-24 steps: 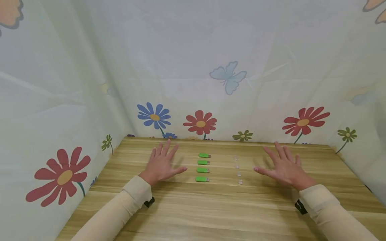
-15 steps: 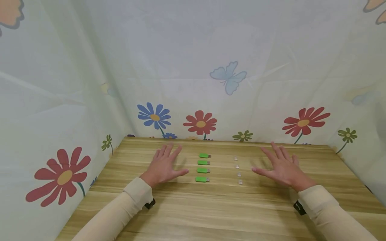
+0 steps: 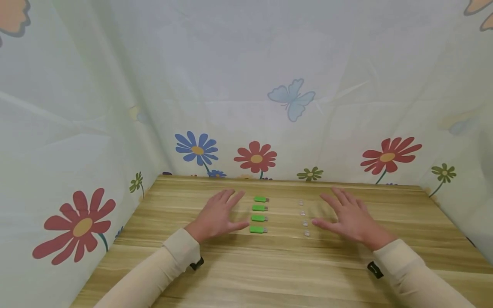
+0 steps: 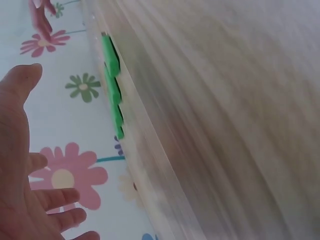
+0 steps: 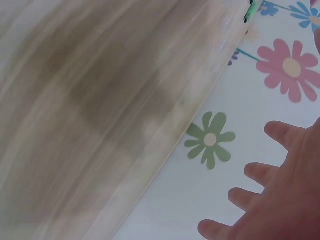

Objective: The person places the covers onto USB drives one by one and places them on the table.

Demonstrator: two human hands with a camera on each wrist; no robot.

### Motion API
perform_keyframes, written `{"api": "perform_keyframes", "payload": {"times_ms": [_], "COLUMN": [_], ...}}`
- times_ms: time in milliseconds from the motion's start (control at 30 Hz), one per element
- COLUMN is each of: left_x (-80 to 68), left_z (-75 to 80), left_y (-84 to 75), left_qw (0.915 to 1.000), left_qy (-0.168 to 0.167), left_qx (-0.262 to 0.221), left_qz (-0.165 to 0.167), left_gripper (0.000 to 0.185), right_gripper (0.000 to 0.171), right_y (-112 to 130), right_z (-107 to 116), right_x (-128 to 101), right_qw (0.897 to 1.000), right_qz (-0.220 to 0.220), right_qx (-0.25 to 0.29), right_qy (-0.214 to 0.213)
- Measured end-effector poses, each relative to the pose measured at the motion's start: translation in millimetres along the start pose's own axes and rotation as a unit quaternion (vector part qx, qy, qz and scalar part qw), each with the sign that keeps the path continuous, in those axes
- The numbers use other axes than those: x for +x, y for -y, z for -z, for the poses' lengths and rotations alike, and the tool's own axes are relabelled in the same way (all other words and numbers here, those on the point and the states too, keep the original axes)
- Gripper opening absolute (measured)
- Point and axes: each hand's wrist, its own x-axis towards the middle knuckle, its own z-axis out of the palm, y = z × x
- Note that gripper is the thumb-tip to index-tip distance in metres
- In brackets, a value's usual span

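4 bright green USB sticks (image 3: pixel 259 214) lie beside 4 clear caps (image 3: pixel 304 217) on the light, wood-grained worktop (image 3: pixel 269 265). The pale curtain (image 3: pixel 246 85) shows red, blue and olive flowers and a blue butterfly. The sleeves (image 3: pixel 161 265) are cream.

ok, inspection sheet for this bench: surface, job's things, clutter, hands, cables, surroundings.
Surface: wooden table, light grain, bare in front of the hands.
Job's things: four green USB sticks in a column, metal plugs pointing right; four small clear caps in a matching column to their right, apart from the sticks.
Clutter: nothing seen.
Hands: left hand open, fingers spread, just left of the sticks, holding nothing; right hand open, fingers spread, just right of the caps, holding nothing. Contact with the table cannot be told.
Cables: nothing seen; a dark strap at each wrist.
Surroundings: pale flower-and-butterfly cloth on three sides.
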Motion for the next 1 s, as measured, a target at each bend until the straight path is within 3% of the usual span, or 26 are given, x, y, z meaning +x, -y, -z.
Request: {"api": "perform_keyframes", "payload": {"times_ms": [200,633,1000], "left_x": [-0.8,3.7,14.6], "left_z": [1.3,-5.0,-14.6], "left_y": [-11.5,-30.6,-41.3], "left_qw": [0.9998,0.9983,0.9975], "left_qy": [0.007,0.009,0.035], "left_qx": [-0.015,0.007,0.003], "left_qz": [-0.015,-0.057,-0.062], "left_gripper": [0.093,0.085,0.066], "right_gripper": [0.089,0.081,0.062], "right_y": [9,30,35], "right_z": [-5,-9,-16], "right_x": [2,5,7], "right_qw": [1.000,0.999,0.995], "right_qz": [0.014,0.017,0.078], "right_qx": [-0.003,0.024,0.041], "right_qy": [0.001,0.044,0.047]}}
